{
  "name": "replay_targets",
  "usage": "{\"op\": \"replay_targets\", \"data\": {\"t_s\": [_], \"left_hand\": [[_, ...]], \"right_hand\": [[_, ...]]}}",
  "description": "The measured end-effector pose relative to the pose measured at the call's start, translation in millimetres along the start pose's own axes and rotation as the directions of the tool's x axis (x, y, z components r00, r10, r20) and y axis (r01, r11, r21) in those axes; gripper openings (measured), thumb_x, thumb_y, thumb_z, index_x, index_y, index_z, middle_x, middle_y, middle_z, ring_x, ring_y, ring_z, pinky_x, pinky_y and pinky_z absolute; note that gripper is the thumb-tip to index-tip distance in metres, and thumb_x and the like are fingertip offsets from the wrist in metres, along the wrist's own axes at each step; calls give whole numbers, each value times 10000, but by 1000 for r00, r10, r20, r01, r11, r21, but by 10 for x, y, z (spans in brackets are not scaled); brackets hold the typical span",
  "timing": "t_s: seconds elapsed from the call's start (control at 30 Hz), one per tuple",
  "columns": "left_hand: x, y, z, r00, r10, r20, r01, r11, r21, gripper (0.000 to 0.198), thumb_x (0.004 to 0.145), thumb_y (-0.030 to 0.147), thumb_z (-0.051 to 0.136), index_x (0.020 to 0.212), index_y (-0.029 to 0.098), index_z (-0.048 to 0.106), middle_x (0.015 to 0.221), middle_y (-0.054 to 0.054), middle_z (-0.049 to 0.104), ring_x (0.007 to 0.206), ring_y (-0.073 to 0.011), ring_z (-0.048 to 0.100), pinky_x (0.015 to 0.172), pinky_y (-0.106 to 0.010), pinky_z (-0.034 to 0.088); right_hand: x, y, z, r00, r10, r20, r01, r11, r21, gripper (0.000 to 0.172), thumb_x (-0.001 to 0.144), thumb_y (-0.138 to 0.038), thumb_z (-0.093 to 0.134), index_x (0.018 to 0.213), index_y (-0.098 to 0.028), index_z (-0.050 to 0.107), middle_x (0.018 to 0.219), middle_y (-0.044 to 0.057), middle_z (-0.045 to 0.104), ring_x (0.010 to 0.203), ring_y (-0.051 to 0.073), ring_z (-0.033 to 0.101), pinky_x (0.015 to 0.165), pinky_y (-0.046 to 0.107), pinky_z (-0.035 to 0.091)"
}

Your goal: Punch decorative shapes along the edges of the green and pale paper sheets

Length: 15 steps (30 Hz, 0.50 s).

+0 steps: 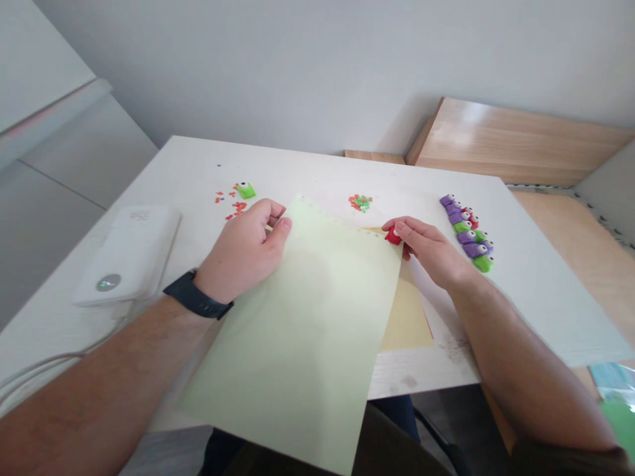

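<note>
My left hand (255, 241) pinches the upper left corner of a pale green sheet of paper (297, 317), thumb on top. The sheet slants down toward me past the table's front edge. At its upper right corner, my right hand (421, 246) is closed on a small red figure (393, 235), which touches or nearly touches the sheet; whether these fingers also grip the paper is hidden. Small marks dot the sheet's top edge near the red figure. Under the sheet lies a tan sheet (409, 311) with a thin red edge.
Several purple, green and red one-eyed figures (466, 237) stand in rows at the right. A green one-eyed figure (245, 190) sits among red bits (239, 207) at the left. Red and green bits (360, 202) form a pile behind the paper. A white power bank (133, 251) with a cable (64, 357) lies left.
</note>
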State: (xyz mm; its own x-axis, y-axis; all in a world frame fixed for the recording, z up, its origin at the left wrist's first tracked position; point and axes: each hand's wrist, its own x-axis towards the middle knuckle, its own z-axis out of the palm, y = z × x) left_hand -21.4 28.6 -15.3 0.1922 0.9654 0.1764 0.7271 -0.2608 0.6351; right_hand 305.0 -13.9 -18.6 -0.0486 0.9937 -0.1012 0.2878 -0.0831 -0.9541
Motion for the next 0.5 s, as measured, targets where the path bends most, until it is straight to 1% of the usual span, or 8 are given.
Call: {"op": "replay_targets", "data": {"t_s": [0.33, 0.5], "left_hand": [[-5, 16, -7, 1000, -25, 1, 25, 1000, 0, 225, 963, 418, 547, 1022, 213, 619, 915, -13, 722, 669, -176, 585, 665, -333, 431], [-3, 19, -7, 1000, -21, 2, 21, 1000, -13, 217, 962, 413, 544, 1012, 215, 618, 930, -17, 728, 668, -179, 594, 668, -343, 435]], "right_hand": [[-13, -31, -1, 1000, 19, -8, -19, 999, 26, 347, 978, -552, 657, 1040, -226, 756, 892, 14, 612, 707, 143, 446, 632, 318, 337], [-15, -32, -3, 1000, 19, -10, -19, 999, 34, 352, 961, -564, 668, 1022, -229, 756, 881, 17, 616, 706, 148, 457, 626, 320, 350]]}}
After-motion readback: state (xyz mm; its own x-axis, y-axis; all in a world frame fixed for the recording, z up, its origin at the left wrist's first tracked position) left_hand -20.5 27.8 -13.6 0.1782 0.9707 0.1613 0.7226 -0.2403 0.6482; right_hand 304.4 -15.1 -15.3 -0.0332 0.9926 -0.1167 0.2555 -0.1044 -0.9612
